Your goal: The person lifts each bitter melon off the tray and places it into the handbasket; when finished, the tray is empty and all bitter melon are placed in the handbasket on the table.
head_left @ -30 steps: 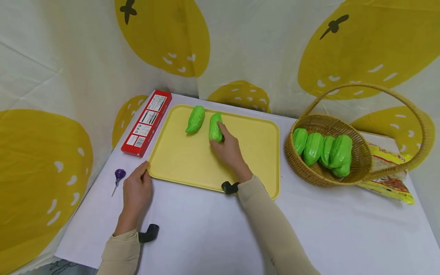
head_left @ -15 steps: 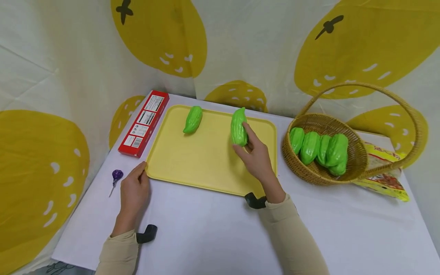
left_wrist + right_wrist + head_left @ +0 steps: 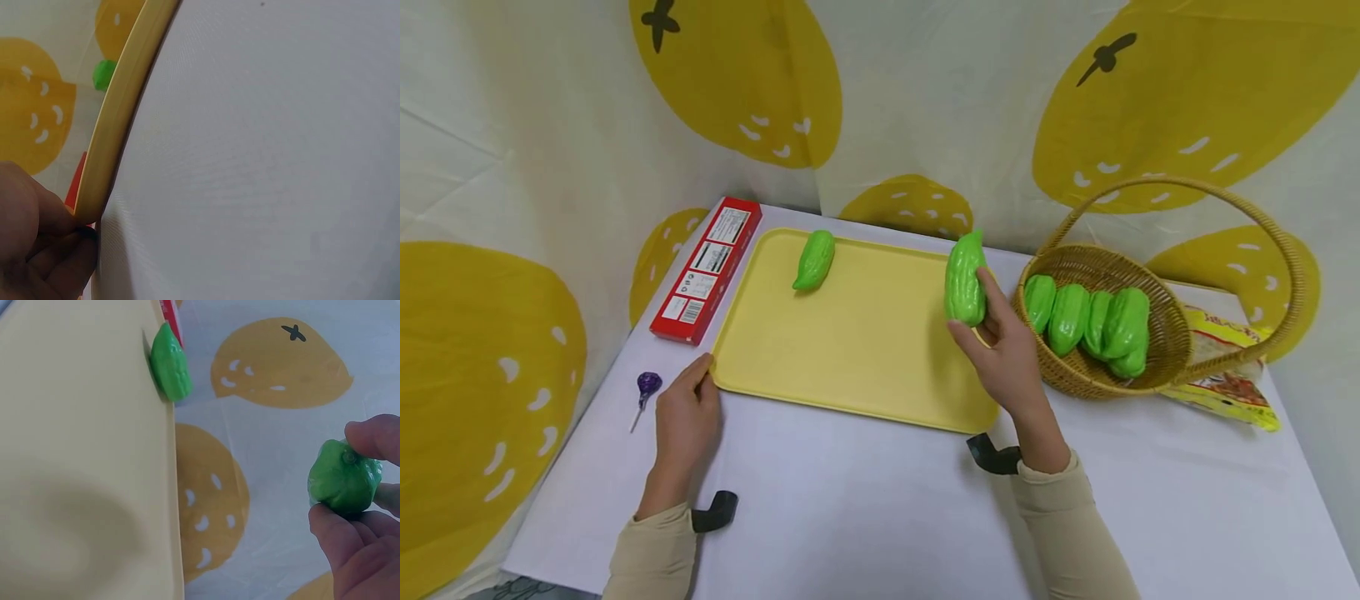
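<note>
My right hand (image 3: 1006,360) grips a glossy green bitter melon (image 3: 964,279) between thumb and fingers, tip pointing up, above the right end of the yellow tray (image 3: 835,350). In the right wrist view the held bitter melon (image 3: 340,478) is seen end-on. A second bitter melon (image 3: 815,260) lies near the tray's back left. My left hand (image 3: 687,421) pinches the tray's front left corner; the left wrist view shows thumb and fingers (image 3: 69,269) on the tray rim (image 3: 115,106). Several more bitter melons (image 3: 1070,319) lie in a wicker basket (image 3: 1063,375) right of the tray.
The basket's tall handle (image 3: 1292,275) arches over it. A yellow food packet (image 3: 1228,367) lies beyond the basket at right. Along the tray's left side lies a red box (image 3: 706,271), with a purple lollipop (image 3: 647,385) nearer the front. A lemon-printed curtain (image 3: 925,92) hangs behind.
My right hand has lifted the bitter melon off the tray and carried it right, towards the basket. The left hand stays at the tray corner. The head view has shifted slightly.
</note>
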`<state>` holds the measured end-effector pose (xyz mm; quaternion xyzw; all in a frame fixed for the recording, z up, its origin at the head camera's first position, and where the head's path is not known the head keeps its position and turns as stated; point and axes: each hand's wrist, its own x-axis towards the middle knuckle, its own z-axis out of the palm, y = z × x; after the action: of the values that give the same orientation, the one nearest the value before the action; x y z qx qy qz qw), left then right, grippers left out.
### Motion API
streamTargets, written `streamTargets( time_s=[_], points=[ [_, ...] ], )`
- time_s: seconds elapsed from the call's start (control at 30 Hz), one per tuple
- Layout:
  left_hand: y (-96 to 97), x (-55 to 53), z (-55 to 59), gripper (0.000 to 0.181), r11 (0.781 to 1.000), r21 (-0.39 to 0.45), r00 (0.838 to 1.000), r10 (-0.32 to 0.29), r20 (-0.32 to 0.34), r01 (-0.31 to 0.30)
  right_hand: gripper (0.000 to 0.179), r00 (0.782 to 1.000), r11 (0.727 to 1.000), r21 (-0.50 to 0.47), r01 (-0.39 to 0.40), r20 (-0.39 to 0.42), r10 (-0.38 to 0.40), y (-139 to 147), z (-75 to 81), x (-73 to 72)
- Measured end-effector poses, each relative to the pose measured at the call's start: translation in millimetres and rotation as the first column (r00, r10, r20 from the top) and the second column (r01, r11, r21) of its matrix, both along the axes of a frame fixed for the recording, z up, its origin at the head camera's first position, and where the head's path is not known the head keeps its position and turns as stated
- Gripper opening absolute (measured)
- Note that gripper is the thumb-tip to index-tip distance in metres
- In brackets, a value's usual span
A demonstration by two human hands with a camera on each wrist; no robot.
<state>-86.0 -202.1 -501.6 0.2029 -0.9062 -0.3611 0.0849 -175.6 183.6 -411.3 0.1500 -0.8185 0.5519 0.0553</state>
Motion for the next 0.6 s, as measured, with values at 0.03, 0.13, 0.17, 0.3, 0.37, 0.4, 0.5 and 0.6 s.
streamTargets(
  time_s=[0.03, 0.13, 0.17, 0.3, 0.37, 0.4, 0.5, 0.6],
  points=[
    [0.4, -0.1, 0.2, 0.042, 1.0, 0.002, 1.0, -0.001, 0.001, 0.001, 0.076, 1.0, 1.0, 0.0, 0.002, 0.002, -0.002, 2, 0.7, 0.9],
    [1.2, -0.6, 0.6, 0.043, 1.0, 0.009, 1.0, -0.002, 0.011, 0.002, 0.077, 1.0, 1.0, 0.001, 0.012, 0.013, -0.012, 9, 3.0, 4.3],
    [1.4, -0.8, 0.8, 0.043, 1.0, 0.012, 1.0, -0.001, 0.014, 0.001, 0.077, 1.0, 1.0, 0.001, 0.019, 0.017, -0.019, 12, 3.7, 5.6],
    [1.9, -0.9, 0.8, 0.043, 1.0, 0.006, 1.0, 0.009, 0.03, -0.009, 0.077, 0.998, 0.998, -0.022, 0.057, 0.019, -0.057, 27, 8.5, 10.5],
    [1.7, -0.8, 1.0, 0.043, 1.0, 0.002, 1.0, 0.012, 0.026, -0.012, 0.077, 0.996, 0.996, -0.039, 0.086, 0.015, -0.085, 35, 10.8, 12.0],
    [1.6, -0.5, 1.3, 0.043, 1.0, 0.0, 1.0, 0.012, 0.023, -0.012, 0.078, 0.995, 0.994, -0.048, 0.101, 0.013, -0.1, 39, 11.8, 12.5],
    [1.0, -0.5, 2.2, 0.043, 1.0, 0.006, 1.0, 0.011, 0.017, -0.011, 0.078, 0.986, 0.986, -0.021, 0.165, -0.003, -0.165, 52, 14.2, 13.5],
    [0.9, -0.5, 3.2, 0.044, 1.0, 0.014, 0.999, 0.011, 0.031, -0.012, 0.079, 0.976, 0.976, 0.017, 0.219, 0.006, -0.219, 63, 15.4, 13.0]
  ],
)
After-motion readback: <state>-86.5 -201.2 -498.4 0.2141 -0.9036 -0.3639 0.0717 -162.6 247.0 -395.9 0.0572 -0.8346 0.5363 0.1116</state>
